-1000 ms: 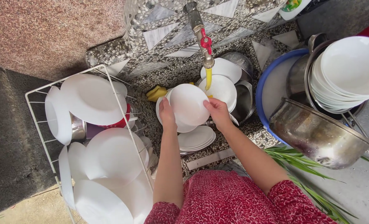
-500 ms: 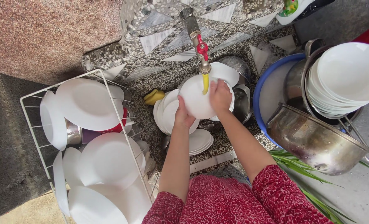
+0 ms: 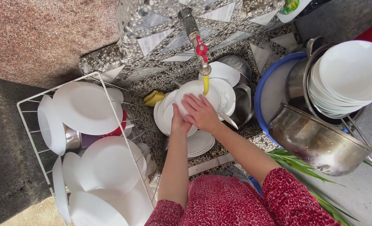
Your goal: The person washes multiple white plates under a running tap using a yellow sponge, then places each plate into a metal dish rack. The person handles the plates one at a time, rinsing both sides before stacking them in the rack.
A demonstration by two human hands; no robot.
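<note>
I hold a white plate (image 3: 193,91) under the tap (image 3: 199,49) with its red lever and yellow spout. My left hand (image 3: 178,121) grips the plate's lower edge. My right hand (image 3: 201,112) lies flat on the plate's face, fingers spread over it. Beneath it lie more white plates (image 3: 166,115), and a small stack of plates (image 3: 200,143) sits on the speckled stone floor nearer to me.
A white wire rack (image 3: 107,95) at left holds several white plates and a red cup. A yellow sponge (image 3: 153,98) lies by the plates. Steel pots (image 3: 240,104) sit behind. At right, a blue basin (image 3: 264,83), a large steel bowl (image 3: 319,142) and stacked white bowls (image 3: 349,77).
The plate has gone up and closer under the spout. My right hand has slid from the plate's rim onto its face, close beside my left hand.
</note>
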